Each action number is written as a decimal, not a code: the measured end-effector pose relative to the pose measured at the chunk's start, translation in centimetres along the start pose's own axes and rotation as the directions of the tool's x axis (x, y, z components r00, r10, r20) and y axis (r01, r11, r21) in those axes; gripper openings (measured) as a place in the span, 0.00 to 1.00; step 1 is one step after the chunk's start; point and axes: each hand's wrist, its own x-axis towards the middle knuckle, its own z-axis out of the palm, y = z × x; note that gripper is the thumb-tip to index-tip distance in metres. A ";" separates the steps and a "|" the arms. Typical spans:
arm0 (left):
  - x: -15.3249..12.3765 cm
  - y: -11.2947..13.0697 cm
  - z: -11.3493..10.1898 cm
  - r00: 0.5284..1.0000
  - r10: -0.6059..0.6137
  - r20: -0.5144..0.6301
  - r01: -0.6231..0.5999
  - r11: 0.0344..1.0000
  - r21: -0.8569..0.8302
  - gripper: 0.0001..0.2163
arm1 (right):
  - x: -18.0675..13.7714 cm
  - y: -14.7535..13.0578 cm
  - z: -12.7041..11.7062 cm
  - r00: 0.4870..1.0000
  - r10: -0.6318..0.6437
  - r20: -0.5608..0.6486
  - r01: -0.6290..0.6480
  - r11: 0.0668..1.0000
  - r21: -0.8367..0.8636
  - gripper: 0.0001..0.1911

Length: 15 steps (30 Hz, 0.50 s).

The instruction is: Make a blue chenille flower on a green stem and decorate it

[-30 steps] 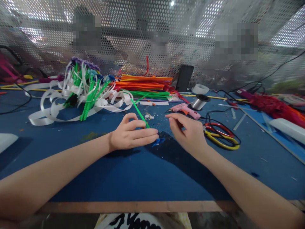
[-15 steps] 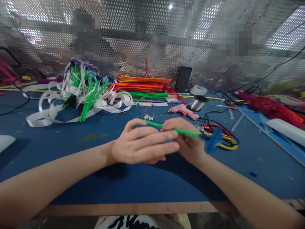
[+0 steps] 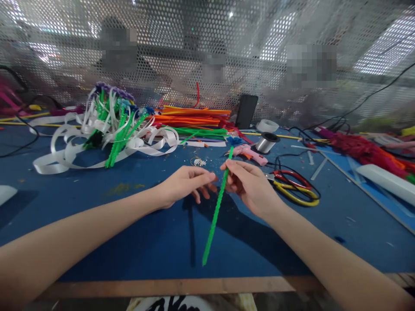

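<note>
Large black lettering (image 3: 177, 303) is seen on a white cloth (image 3: 138, 304) below the front edge of the desk (image 3: 145, 246), but it is cut by the lower border, so no word can be read. No other text can be read.

Single artificial flower, comprising a green stem (image 3: 218, 206) and a small blue head (image 3: 234, 141). The stem is slender, bright green and nearly straight, with a fuzzy surface and a rippled edge most distinct along its near part. It is inclined across the middle of the scene, its near end toward the left and its far end toward the right. It is pinched between fingertips a short way below the head. The head, deep blue with a ragged outline, crowns the far end; its petals are too small to resolve. The near end is bare.
</note>
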 end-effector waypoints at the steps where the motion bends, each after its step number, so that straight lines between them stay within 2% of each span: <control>1: -0.2 0.0 0.3 0.998 -0.020 0.052 0.018 0.999 0.036 0.17 | 0.0 0.1 0.0 1.000 0.014 -0.004 -0.014 1.000 -0.005 0.19; 5: -0.9 0.0 1.1 0.978 -0.062 0.198 0.014 0.973 0.231 0.16 | 0.0 0.4 0.1 0.999 0.049 -0.001 -0.049 0.999 0.013 0.19; 7: -1.1 0.1 1.0 0.978 0.022 0.206 -0.113 0.890 0.443 0.18 | 0.1 0.4 0.1 0.998 0.060 -0.005 -0.060 0.998 0.027 0.18; 8: -1.1 0.0 0.9 0.971 0.115 0.211 -0.221 0.776 0.591 0.19 | 0.1 0.5 0.0 0.998 0.065 -0.008 -0.065 0.997 0.034 0.17; 9: -1.1 0.0 0.7 0.943 0.224 0.245 -0.331 0.591 0.735 0.20 | 0.1 0.5 0.0 0.998 0.070 -0.008 -0.070 0.997 0.043 0.17; 10: -1.0 -0.1 0.4 0.893 0.327 0.309 -0.417 0.344 0.841 0.20 | 0.2 0.6 -0.1 0.997 0.075 -0.005 -0.074 0.996 0.054 0.17; 11: -0.9 -0.2 0.2 0.830 0.392 0.396 -0.464 0.094 0.881 0.20 | 0.2 0.6 -0.2 0.997 0.081 0.000 -0.080 0.995 0.062 0.17; 12: -0.8 -0.3 0.0 0.775 0.416 0.477 -0.477 -0.110 0.872 0.19 | 0.3 0.6 -0.2 0.996 0.087 0.000 -0.087 0.994 0.066 0.17; 13: -0.7 -0.4 -0.2 0.734 0.430 0.525 -0.462 -0.251 0.851 0.19 | 0.3 0.6 -0.3 0.995 0.096 -0.001 -0.096 0.993 0.062 0.17; 15: -0.5 -0.6 -0.4 0.697 0.451 0.557 -0.403 -0.397 0.825 0.16 | 0.2 0.5 -0.2 0.993 0.119 -0.012 -0.118 0.992 0.039 0.16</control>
